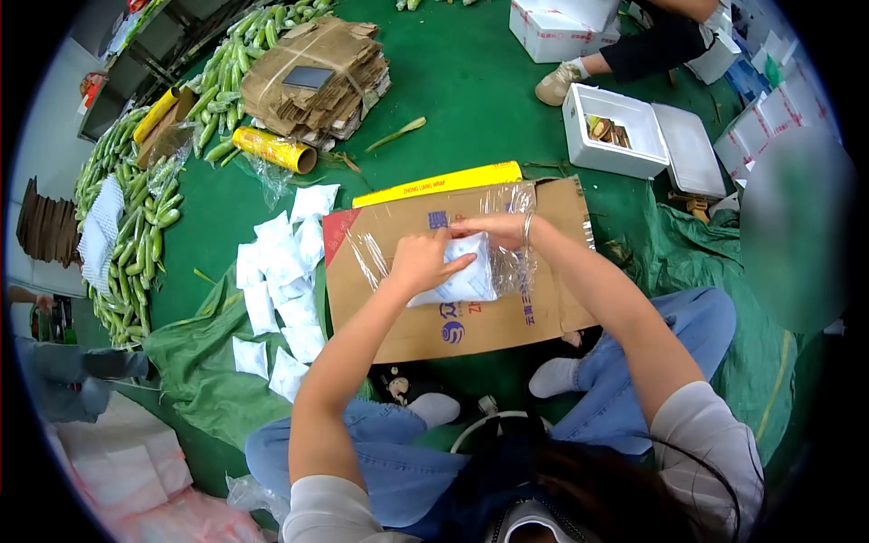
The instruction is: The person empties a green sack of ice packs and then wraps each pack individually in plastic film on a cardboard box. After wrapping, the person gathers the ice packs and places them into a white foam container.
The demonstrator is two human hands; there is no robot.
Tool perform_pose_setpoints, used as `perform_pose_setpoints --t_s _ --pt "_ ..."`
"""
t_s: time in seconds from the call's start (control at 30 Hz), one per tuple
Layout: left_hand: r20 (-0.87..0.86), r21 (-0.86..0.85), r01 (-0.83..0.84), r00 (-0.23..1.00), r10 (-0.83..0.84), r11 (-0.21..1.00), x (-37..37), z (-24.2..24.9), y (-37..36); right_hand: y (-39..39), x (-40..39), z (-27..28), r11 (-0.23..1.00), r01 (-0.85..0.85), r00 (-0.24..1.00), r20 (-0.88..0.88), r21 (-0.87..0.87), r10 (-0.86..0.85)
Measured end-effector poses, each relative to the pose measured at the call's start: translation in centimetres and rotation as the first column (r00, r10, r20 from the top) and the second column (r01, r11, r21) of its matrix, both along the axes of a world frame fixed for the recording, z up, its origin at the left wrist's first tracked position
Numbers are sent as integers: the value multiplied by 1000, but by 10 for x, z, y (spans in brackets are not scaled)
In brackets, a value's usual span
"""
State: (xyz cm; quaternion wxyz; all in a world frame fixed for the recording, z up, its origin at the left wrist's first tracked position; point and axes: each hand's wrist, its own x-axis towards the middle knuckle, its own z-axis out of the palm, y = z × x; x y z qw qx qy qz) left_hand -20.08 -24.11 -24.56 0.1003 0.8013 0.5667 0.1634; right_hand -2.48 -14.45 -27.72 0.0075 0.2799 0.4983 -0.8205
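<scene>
A white ice pack (471,282) with faint blue print lies on a sheet of clear cling film (514,258), spread over a flat brown cardboard box (389,330). My left hand (425,261) is closed at the pack's upper left, its thumb lying across the top. From the far right side, my right hand (496,230), with a bracelet at the wrist, reaches over the pack's upper edge. Its fingers close on the film and meet the left fingertips; the exact grip is partly hidden. More white packs (281,271) are heaped left of the cardboard.
A yellow cling wrap box (439,184) lies along the cardboard's far edge. Beyond stand a tied cardboard stack (312,72), a yellow film roll (272,149) and heaped green vegetables (136,240). An open foam box (615,131) is at right, near a seated person (661,45).
</scene>
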Motion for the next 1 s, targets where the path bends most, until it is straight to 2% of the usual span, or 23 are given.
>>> perform_pose_setpoints --t_s 0.03,0.1,0.17,0.2,0.23,0.27,0.3,0.33,0.37,0.43,0.5,0.57,0.6,0.63,0.67,0.7,0.73,0.77,0.8,0.83,0.9,0.97,1.0 --pt "-14 -68 -30 999 30 997 0 -5 4 -1 -3 2 1000 27 997 75 7 -28" --pt "-17 -98 -23 1000 21 995 -2 -8 9 -7 7 12 999 -4 998 57 35 2" --pt "125 -379 3 991 48 925 -1 -2 4 -22 13 17 999 -37 983 182 27 32" --pt "175 -526 3 979 105 851 1 6 -1 -20 14 1 972 -163 987 42 168 158" --pt "173 -523 -4 979 111 852 1 -2 -7 -20 15 -4 971 -169 986 40 171 164" --pt "395 -716 60 856 334 695 2 -19 -18 -25 16 -10 952 -182 983 31 246 179" --pt "504 -836 198 647 572 512 3 -29 -31 -33 18 -14 930 -189 981 21 316 192" --pt "452 -892 247 517 727 379 11 -18 -44 -43 18 -19 902 -193 979 8 385 206" --pt "445 -895 239 515 733 376 15 -28 -59 -54 17 -24 871 -199 975 -2 450 224" --pt "415 -840 478 265 871 255 20 -47 -83 -75 17 -35 791 -215 962 -16 573 273" --pt "372 -821 531 215 903 212 27 -38 -98 -90 26 -44 731 -209 956 -23 650 294" --pt "361 -735 643 107 926 213 30 -44 -110 -96 33 -50 593 -67 947 -136 802 291" --pt "491 -786 504 159 856 357 38 -47 -115 -94 32 -60 637 -125 958 -74 761 277" --pt "510 -800 467 201 837 376 34 -84 -118 -87 22 -76 632 -172 957 -25 755 291" --pt "584 -787 443 312 749 430 30 -85 -116 -89 18 -70 771 -121 970 -91 625 227" --pt "573 -818 250 413 707 518 32 -35 -124 -91 21 -70 788 -45 972 -155 614 176" --pt "731 -678 253 330 597 690 43 -113 -111 -89 21 -61 734 -48 976 -124 678 179" --pt "630 -748 136 456 629 650 39 -82 -116 -92 20 -50 769 -43 977 -136 638 167" --pt "567 -799 118 472 675 590 38 -60 -118 -92 20 -51 813 -23 974 -170 582 149" --pt "503 -831 80 531 682 550 36 -41 -119 -89 18 -55 786 -28 972 -165 617 165" --pt "485 -810 -22 536 691 586 39 -14 -123 -89 15 -39 770 -44 981 -120 637 155" --pt "448 -828 -23 574 686 561 34 -4 -125 -82 13 -62 788 -34 982 -125 615 140" --pt "480 -804 -34 553 681 594 35 -6 -127 -81 12 -59 736 -75 988 -53 673 149"
